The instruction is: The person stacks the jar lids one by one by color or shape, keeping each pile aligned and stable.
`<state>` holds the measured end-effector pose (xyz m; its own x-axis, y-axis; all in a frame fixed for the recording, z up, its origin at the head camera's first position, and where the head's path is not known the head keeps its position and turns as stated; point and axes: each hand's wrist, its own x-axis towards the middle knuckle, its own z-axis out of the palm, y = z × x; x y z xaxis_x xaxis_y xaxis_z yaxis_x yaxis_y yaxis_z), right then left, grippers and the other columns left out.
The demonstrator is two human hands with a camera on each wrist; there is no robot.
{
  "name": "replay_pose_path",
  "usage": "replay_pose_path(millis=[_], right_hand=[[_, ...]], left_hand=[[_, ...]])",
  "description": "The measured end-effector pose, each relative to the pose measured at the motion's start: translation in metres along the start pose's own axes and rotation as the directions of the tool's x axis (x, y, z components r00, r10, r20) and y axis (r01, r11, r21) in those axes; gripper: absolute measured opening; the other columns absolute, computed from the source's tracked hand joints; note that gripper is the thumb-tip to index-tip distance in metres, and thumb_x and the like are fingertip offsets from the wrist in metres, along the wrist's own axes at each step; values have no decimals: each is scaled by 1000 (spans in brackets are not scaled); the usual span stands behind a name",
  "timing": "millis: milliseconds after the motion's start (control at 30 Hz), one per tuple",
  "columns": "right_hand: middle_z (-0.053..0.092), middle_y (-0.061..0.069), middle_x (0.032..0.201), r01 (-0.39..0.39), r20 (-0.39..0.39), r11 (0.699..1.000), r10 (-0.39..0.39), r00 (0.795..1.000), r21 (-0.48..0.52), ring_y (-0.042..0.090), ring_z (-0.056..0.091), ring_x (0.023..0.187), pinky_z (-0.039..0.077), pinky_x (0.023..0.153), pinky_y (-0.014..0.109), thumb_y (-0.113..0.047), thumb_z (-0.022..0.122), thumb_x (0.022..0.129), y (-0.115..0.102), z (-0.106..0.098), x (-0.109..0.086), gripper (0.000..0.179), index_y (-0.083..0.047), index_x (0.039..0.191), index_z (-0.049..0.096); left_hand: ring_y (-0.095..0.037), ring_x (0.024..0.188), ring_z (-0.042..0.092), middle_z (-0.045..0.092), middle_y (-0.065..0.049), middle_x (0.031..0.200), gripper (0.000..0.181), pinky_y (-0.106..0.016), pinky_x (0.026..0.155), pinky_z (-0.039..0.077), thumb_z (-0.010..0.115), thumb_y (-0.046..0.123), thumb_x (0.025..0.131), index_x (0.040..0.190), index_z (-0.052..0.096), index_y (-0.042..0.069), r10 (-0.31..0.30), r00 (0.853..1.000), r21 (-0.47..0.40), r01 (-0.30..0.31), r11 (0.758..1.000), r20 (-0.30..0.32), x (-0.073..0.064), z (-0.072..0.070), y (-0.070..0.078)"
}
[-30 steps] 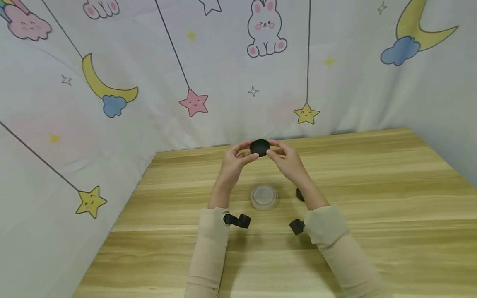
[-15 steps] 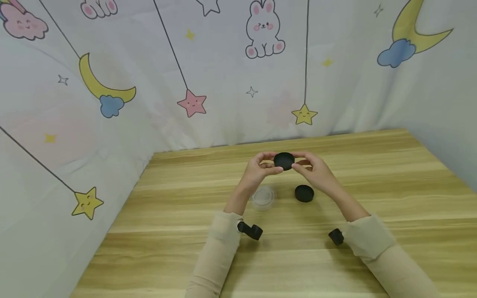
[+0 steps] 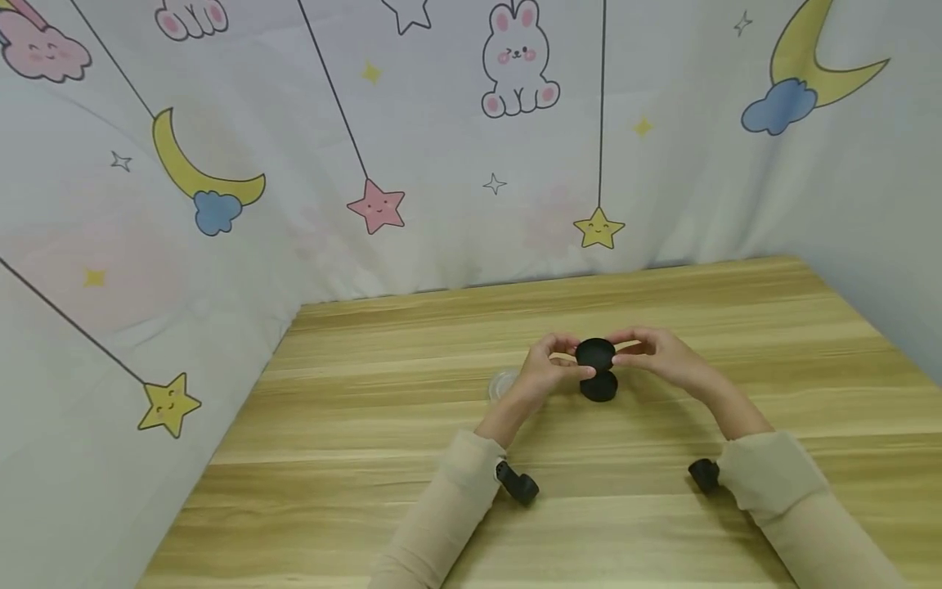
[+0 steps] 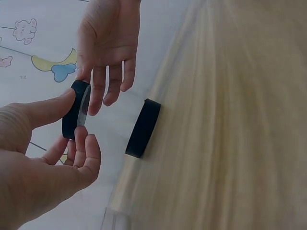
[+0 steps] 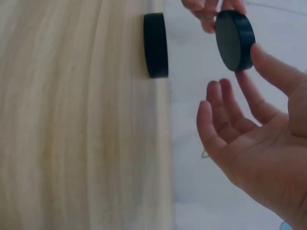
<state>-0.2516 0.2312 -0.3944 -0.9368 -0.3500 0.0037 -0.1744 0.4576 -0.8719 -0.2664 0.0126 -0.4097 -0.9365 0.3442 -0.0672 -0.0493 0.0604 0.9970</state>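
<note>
Between both hands a shallow round black lid [image 3: 595, 353] is held up off the table. My left hand [image 3: 545, 375] pinches its left side with thumb and fingers. The right hand [image 3: 668, 361] pinches the opposite side, thumb on the rim, its other fingers spread away in the right wrist view. Just below the held lid, a second round black lid [image 3: 599, 388] rests on the table, partly covered in the head view. The left wrist view shows a gap between the held lid [image 4: 72, 115] and the one on the table [image 4: 144, 128].
A clear round container [image 3: 502, 382] stands on the wooden table [image 3: 368, 458], partly hidden behind the left hand. A white cloth [image 3: 441, 147] with cartoon prints hangs behind the table's far edge. Small black cameras [image 3: 520, 486] are strapped at both sleeves.
Both hands have carried the held lid to the right and nearer, from beyond the clear container to above the second lid. The items on the table have stayed put.
</note>
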Motion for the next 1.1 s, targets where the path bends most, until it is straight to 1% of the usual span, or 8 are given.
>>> replay_pose_path(millis=[100, 233, 300, 367, 467, 667, 900, 1100], right_hand=[[50, 26, 140, -13, 42, 1000, 12, 999, 26, 33, 60, 119, 48, 100, 45, -23, 63, 96, 5, -3, 0, 48, 3, 134, 52], [51, 26, 138, -36, 87, 997, 30, 996, 65, 11, 63, 107, 49, 91, 25, -21, 64, 95, 10, -5, 0, 49, 5, 134, 51], [51, 27, 137, -42, 106, 996, 33, 994, 78, 4, 62, 102, 50, 87, 21, -21, 64, 94, 12, -5, 0, 49, 6, 134, 51], [51, 28, 137, -46, 120, 995, 35, 992, 88, 1, 61, 100, 49, 86, 19, -20, 64, 94, 14, -5, 0, 49, 6, 134, 50], [51, 29, 137, -50, 133, 995, 38, 990, 88, 1, 60, 101, 50, 86, 18, -19, 64, 94, 17, -6, 1, 49, 7, 133, 50], [53, 28, 132, -61, 150, 997, 52, 987, 55, 10, 58, 105, 50, 84, 18, -17, 64, 94, 20, -3, 2, 48, 9, 132, 51], [56, 27, 127, -65, 158, 997, 59, 986, 36, 6, 58, 100, 48, 83, 21, -15, 64, 93, 24, -1, 3, 47, 10, 131, 51], [58, 25, 125, -66, 167, 997, 58, 984, 42, 11, 57, 102, 48, 84, 24, -15, 65, 93, 30, -1, 6, 47, 8, 131, 51]], left_hand=[[-12, 82, 58, 55, -4, 107, 44, -19, 70, 49, 75, -2, 80, 120, 57, 2, -7, 1000, 17, 7, 1000, 0, 2, 4, -6], [-13, 83, 57, 55, -4, 107, 44, -19, 69, 48, 77, -1, 79, 118, 58, 3, -27, 1000, 34, 27, 999, -11, 2, 6, -11], [-12, 83, 57, 56, -4, 107, 44, -19, 69, 47, 77, -1, 78, 117, 58, 4, -33, 999, 48, 33, 998, -19, 2, 7, -13], [-11, 82, 55, 56, -3, 107, 44, -18, 68, 46, 78, 1, 78, 117, 59, 4, -33, 999, 67, 34, 997, -22, 3, 8, -14], [-10, 80, 54, 57, -3, 106, 44, -17, 66, 45, 78, 1, 77, 117, 59, 4, -39, 999, 86, 41, 995, -29, 3, 10, -15], [-11, 81, 58, 59, -5, 107, 44, -17, 66, 45, 79, -1, 76, 116, 59, 3, -55, 998, 91, 57, 994, -26, 3, 11, -17], [-14, 87, 62, 61, -10, 107, 44, -21, 75, 51, 79, -4, 75, 114, 59, 1, -70, 998, 88, 70, 994, -11, 4, 12, -22], [-13, 89, 62, 60, -8, 108, 46, -20, 80, 51, 79, -1, 76, 116, 58, 2, -63, 998, 130, 62, 990, 7, 4, 11, -21]])
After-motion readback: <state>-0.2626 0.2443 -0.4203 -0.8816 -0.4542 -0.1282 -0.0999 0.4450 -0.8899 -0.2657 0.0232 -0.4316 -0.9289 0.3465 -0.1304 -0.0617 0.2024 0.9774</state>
